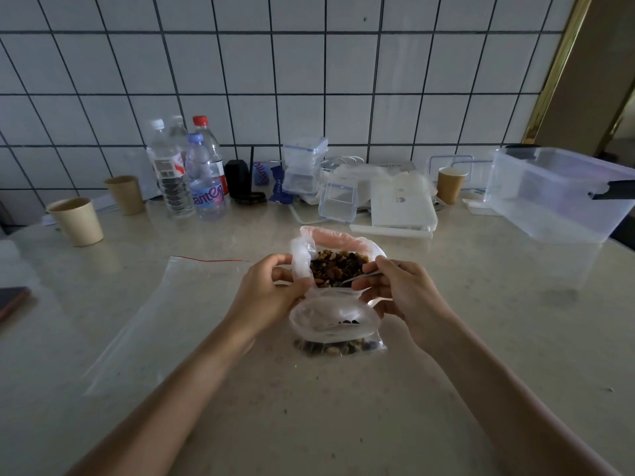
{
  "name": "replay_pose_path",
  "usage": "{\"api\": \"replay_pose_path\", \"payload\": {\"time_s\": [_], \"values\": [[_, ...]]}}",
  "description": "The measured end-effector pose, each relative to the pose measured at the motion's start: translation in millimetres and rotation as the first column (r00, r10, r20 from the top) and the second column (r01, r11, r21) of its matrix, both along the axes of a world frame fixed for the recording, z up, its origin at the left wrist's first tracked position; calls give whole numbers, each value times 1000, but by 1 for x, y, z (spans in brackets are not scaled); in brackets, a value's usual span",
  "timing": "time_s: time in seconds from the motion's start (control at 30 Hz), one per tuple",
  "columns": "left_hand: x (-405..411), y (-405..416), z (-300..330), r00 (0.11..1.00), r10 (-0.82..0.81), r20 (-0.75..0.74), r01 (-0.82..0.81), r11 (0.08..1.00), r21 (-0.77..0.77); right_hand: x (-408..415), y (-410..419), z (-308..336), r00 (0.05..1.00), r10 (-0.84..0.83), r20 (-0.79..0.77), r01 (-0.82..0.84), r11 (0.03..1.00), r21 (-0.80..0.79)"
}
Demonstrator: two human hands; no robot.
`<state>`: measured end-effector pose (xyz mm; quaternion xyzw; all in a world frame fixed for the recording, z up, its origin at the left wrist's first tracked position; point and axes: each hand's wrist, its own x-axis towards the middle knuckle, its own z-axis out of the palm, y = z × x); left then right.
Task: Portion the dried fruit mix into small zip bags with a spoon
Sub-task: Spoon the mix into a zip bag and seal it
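Left hand [271,290] pinches the rim of a small zip bag [335,321] at mid-frame, holding its mouth wide; a little dried fruit mix [338,348] lies in its bottom. Right hand [398,297] grips a spoon [360,277], its bowl at the edge of the big open bag of fruit mix [338,266] just behind. An empty zip bag [165,310] lies flat at left on the pale, speckled stone table [481,338]. Along the white tiled wall [309,80] in the upper frame stand water bottles [192,173], paper cups [77,221] and clear plastic boxes [556,190].
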<state>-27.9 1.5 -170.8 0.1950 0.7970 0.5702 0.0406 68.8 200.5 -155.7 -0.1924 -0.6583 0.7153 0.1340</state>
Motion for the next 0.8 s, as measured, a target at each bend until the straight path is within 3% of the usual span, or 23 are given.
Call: {"api": "replay_pose_path", "payload": {"time_s": [0.23, 0.5, 0.7, 0.8], "values": [[0, -2, 5, 999, -6, 39, 4, 999, 43, 1, 6, 3, 996, -81, -48, 79, 996, -30], [-3, -12, 14, 1000, 23, -18, -25, 983, -179, 8, 15, 12, 980, -143, -141, 128, 985, -113], [7, -18, 26, 983, -182, 3, 168, 906, -389, 14, 20, 20, 962, -130, -239, 101, 986, -131], [12, -17, 27, 970, -241, 36, 237, 894, -381, 17, 21, 24, 963, -109, -245, 85, 991, -104]]}}
